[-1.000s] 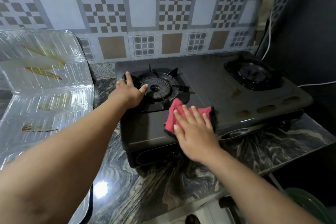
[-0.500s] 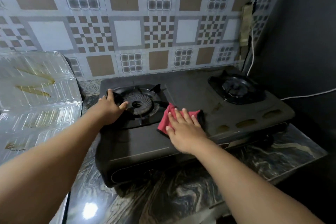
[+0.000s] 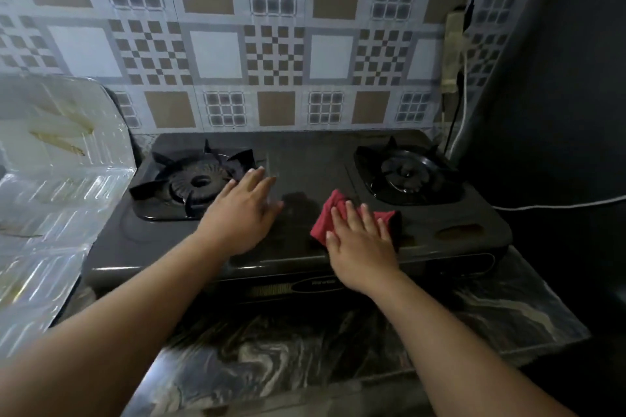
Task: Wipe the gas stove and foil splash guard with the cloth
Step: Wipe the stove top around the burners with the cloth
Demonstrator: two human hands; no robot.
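Cloth (image 3: 338, 217), red, lay folded on the stove (image 3: 305, 159) top, between the two burners and nearer the right one, toward the front edge. Right hand (image 3: 360, 244) lay flat on it, fingers (image 3: 352, 213) straight and slightly spread, palm pressing down; the cloth's edges showed past the fingertips on the left and right. Left hand (image 3: 242, 213) was blurred, fingers extended and loosely together, over the bare middle of the stove just right of the left burner (image 3: 194, 181); it held nothing, and whether it touched the surface could not be told. The two hands were near each other but apart. Left burner carried a black pan support with raised prongs; right burner (image 3: 404, 174) sat in a glossy dark recess, just behind and right of the cloth. A brownish smear (image 3: 459, 232) marked the stove top near its front right corner. The stove stood on a dark marbled counter (image 3: 305, 359). Foil guard (image 3: 50, 179) stood at the left of the stove, creased and shiny, with yellowish streaks on its upper panel. Behind ran a patterned tile wall (image 3: 216, 54). At the right rear corner a white cord (image 3: 465, 105) hung down the wall beside a dark panel (image 3: 559, 78), and another white cord (image 3: 559, 205) ran along the right side behind the stove.
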